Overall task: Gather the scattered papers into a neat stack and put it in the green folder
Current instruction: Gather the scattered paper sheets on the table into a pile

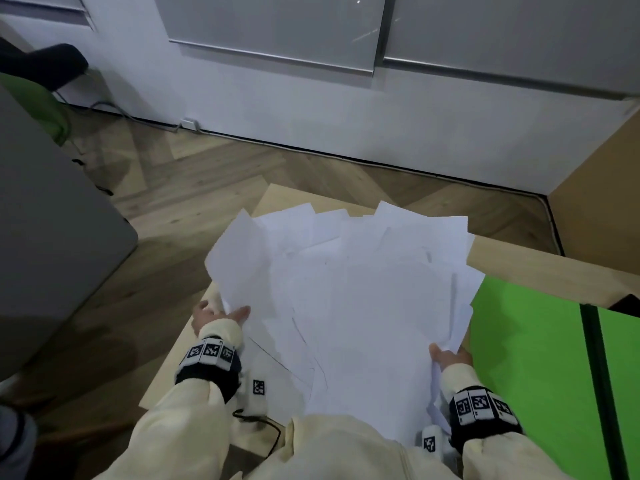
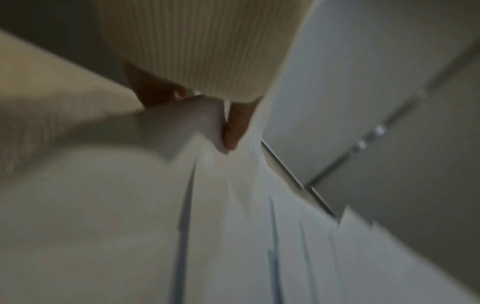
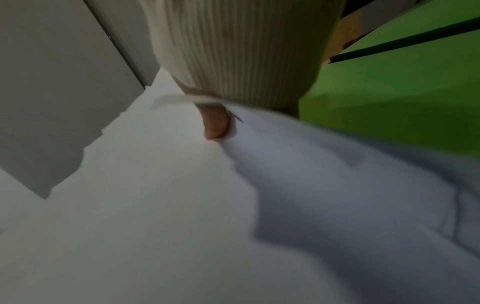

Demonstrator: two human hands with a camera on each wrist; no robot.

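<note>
A loose, uneven pile of white papers (image 1: 353, 289) is held up over the wooden table (image 1: 512, 261), its sheets fanned out at the far side. My left hand (image 1: 221, 315) grips the pile's left edge, thumb on top. My right hand (image 1: 448, 356) pinches the near right corner. In the left wrist view my left hand (image 2: 228, 127) has its thumb pressed on the papers (image 2: 233, 236). The right wrist view shows my right hand (image 3: 215, 125) with the thumb on the papers (image 3: 182, 205). The green folder (image 1: 533, 358) lies open flat on the table to the right; it appears as the green folder (image 3: 402, 82) beside my right sleeve.
A grey cabinet (image 1: 52, 220) stands at the left, with a green chair (image 1: 34, 102) behind it. Wooden floor (image 1: 207, 181) and a white wall lie beyond the table. A wooden panel (image 1: 602, 188) rises at the far right. A black cable (image 1: 263, 424) trails near my left sleeve.
</note>
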